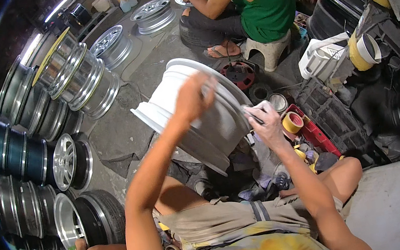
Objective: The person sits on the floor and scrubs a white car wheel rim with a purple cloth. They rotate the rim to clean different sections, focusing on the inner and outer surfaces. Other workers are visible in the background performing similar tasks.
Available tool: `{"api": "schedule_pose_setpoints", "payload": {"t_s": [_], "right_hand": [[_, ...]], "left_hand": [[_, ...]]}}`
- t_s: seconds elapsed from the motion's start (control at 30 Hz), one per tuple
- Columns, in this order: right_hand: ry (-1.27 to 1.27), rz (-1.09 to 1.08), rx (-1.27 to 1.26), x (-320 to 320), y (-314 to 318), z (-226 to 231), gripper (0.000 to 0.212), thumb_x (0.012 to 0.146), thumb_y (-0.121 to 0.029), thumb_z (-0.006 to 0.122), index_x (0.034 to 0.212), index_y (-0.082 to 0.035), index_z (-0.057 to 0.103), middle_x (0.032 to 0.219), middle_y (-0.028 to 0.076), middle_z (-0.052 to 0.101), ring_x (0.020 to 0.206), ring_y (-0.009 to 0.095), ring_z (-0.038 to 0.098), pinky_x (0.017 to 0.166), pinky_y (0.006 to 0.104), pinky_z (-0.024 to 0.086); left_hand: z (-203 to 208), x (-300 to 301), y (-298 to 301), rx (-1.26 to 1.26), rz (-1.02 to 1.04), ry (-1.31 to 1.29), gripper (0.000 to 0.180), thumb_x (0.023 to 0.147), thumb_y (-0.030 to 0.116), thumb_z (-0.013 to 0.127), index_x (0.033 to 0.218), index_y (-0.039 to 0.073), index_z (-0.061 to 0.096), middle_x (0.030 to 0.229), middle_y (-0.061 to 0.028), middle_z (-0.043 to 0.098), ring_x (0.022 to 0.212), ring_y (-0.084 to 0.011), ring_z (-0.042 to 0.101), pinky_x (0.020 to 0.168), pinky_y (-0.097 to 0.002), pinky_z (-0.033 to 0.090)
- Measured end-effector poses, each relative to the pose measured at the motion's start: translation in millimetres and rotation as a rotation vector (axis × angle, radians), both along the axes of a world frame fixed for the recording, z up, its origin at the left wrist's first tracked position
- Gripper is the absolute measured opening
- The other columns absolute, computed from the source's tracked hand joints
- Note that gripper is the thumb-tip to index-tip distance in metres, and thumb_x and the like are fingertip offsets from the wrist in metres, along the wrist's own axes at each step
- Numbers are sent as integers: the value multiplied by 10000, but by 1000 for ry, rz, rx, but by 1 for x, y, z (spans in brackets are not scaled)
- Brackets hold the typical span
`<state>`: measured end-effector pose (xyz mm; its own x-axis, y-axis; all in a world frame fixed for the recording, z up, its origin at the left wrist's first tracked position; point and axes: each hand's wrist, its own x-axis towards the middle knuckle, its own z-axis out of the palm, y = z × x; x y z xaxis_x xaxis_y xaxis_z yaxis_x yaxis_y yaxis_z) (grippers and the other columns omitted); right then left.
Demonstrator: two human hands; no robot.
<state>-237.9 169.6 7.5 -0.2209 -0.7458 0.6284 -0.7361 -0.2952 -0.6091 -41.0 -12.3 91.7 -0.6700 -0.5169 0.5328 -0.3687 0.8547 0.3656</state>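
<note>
A light grey wheel rim [217, 140] stands tilted in front of my knees, its barrel facing me. My left hand [195, 97] is over the upper part of the barrel, smeared by motion, so its fingers cannot be read. At the right edge of the wheel rim, my right hand [266, 122], pale with dust, is closed in a pinch. A small dark, thin thing shows between its fingers, too small to name. Whether these fingers also grip the rim's lip is hidden.
Stacked wheel rims [78, 75] line the left side. Ahead, a person in a green top [267, 3] sits on a stool [267, 53]; another crouches at lower left. A red tray [316, 131], a tape roll [292, 122] and a tin [278, 102] lie to the right.
</note>
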Motion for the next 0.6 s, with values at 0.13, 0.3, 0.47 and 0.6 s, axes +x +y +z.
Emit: {"api": "schedule_pose_setpoints", "payload": {"t_s": [0.13, 0.3, 0.47, 0.6], "right_hand": [[86, 22, -125, 23, -27, -2, 326, 862, -22, 770, 1184, -72, 773, 927, 95, 607, 876, 285, 621, 773, 410, 532], [223, -44, -146, 24, -22, -32, 331, 866, -27, 767, 1192, -82, 767, 907, 88, 577, 859, 286, 612, 757, 407, 529], [232, -68, -127, 41, -62, 12, 402, 855, 19, 704, 1238, -93, 751, 898, 106, 554, 855, 308, 589, 747, 423, 510], [262, -77, -138, 41, -58, 4, 445, 850, 30, 700, 1272, -104, 745, 877, 114, 512, 831, 310, 572, 738, 427, 502]], "left_hand": [[20, -8, -99, -116, 112, -64, 400, 1049, 403, 597, 1150, 43, 738, 1092, -196, 708, 1073, -377, 655, 939, -476, 521], [-42, -15, -148, -36, 252, -150, 550, 1080, 475, 514, 895, 11, 745, 920, -207, 668, 945, -394, 592, 892, -496, 474], [-31, -29, -132, 4, 231, -30, 589, 1067, 480, 529, 782, -11, 685, 833, -189, 647, 867, -380, 551, 848, -496, 444], [-32, -23, -135, 15, 232, -16, 604, 1055, 494, 530, 776, -10, 711, 813, -187, 655, 880, -389, 571, 853, -515, 448]]}}
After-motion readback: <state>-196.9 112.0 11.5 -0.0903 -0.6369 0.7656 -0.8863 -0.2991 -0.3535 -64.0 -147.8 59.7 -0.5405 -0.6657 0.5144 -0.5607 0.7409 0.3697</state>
